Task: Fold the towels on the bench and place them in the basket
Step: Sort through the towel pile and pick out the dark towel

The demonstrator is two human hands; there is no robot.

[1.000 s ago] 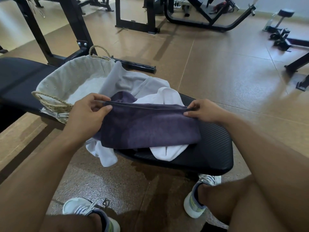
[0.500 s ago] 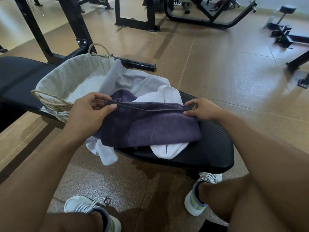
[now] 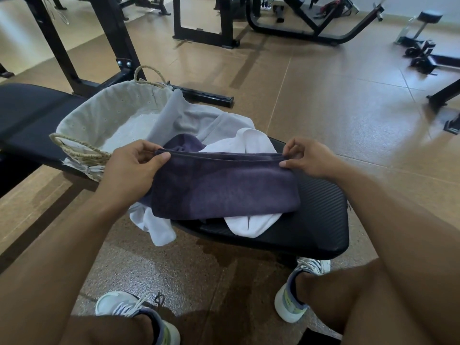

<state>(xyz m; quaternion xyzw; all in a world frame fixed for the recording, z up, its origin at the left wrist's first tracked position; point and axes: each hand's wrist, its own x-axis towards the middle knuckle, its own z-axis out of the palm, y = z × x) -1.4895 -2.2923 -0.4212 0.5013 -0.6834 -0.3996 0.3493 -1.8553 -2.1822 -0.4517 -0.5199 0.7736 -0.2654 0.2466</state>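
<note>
A dark purple towel (image 3: pixel 224 188), folded in half, lies on the black padded bench (image 3: pixel 321 220). My left hand (image 3: pixel 132 168) pinches its upper left corner and my right hand (image 3: pixel 308 158) pinches the upper right corner, holding the doubled edge taut. Under it lie a white towel (image 3: pixel 251 224), which hangs off the bench's near side, and a grey towel (image 3: pixel 196 120) draped partly over the rim of the basket (image 3: pixel 99 118). The lined wicker basket stands on the bench to the left, and I see nothing inside it.
My two feet in white sneakers (image 3: pixel 129 310) stand on the brown floor below the bench. Black gym machine frames (image 3: pixel 104 43) rise behind the basket and further back (image 3: pixel 298 26). Another dark bench pad (image 3: pixel 27 108) extends to the left.
Both hands have lifted the towel's folded top edge slightly and pulled it straighter. My right fingers have shifted to a finer pinch on the corner.
</note>
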